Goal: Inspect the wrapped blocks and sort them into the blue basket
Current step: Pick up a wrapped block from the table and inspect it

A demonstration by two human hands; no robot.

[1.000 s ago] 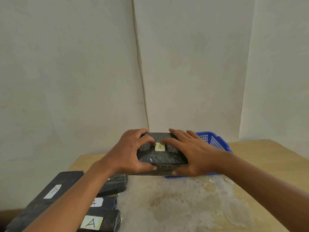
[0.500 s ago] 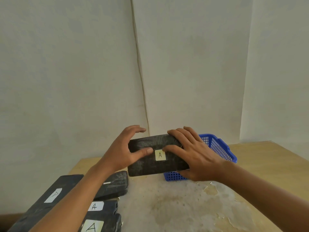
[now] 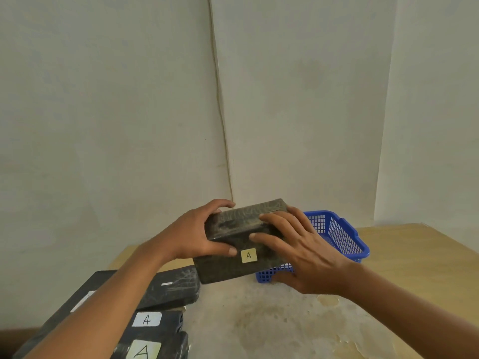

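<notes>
Gripping an A-labelled wrapped block (image 3: 241,244) in both hands, left (image 3: 193,235) and right (image 3: 300,252), a person inspects it beside the blue basket (image 3: 344,237), while several blocks (image 3: 160,317) wait unsorted on the surface (image 3: 285,325).

Tilted black "A"-labelled block (image 3: 233,257); blue basket (image 3: 344,239)

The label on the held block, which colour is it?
Pale yellow label, with a handwritten A, in the head view.

Two hands hold a dark wrapped block (image 3: 233,244) up off the table (image 3: 414,255). The left hand (image 3: 191,237) grips its left end. The right hand (image 3: 300,252) holds its right side. A small label (image 3: 248,256) says A. The blue basket (image 3: 339,234) sits just behind. More wrapped blocks (image 3: 155,325) lie at the left.
</notes>
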